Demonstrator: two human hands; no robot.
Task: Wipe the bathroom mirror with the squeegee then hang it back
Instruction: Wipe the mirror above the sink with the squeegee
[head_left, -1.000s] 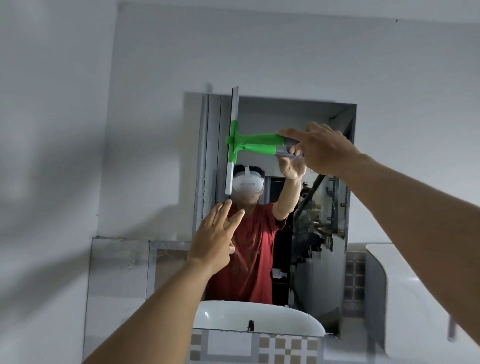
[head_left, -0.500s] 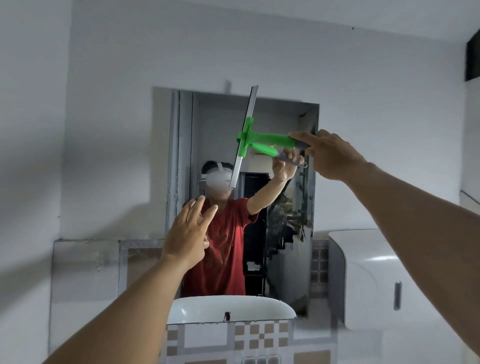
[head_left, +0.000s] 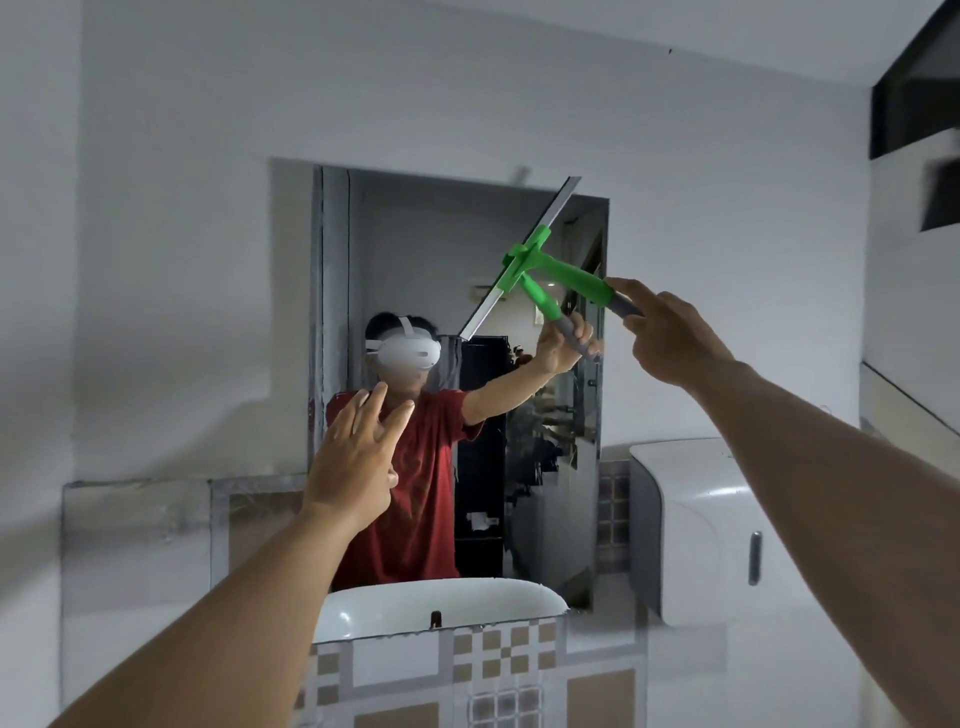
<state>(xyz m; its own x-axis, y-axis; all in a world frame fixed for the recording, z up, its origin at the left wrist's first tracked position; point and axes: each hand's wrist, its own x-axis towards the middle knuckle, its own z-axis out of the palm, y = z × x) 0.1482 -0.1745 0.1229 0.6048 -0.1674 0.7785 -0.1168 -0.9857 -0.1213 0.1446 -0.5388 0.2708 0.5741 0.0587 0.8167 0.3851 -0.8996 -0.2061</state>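
Observation:
A rectangular mirror hangs on the white wall. The green squeegee has a grey blade, which lies tilted against the mirror's upper right part. My right hand grips the grey end of its handle, at the mirror's right edge. My left hand is raised in front of the mirror's lower left, fingers spread, holding nothing. The glass reflects a person in a red shirt with a white headset.
A white wall-mounted dispenser sits to the right of the mirror. A white basin shows reflected along the mirror's bottom edge. Patterned tiles run below the mirror. A dark window opening is at the upper right.
The squeegee has swept from the mirror's left side across to the upper right, and its blade has tilted from upright to diagonal. My left hand stays raised and open.

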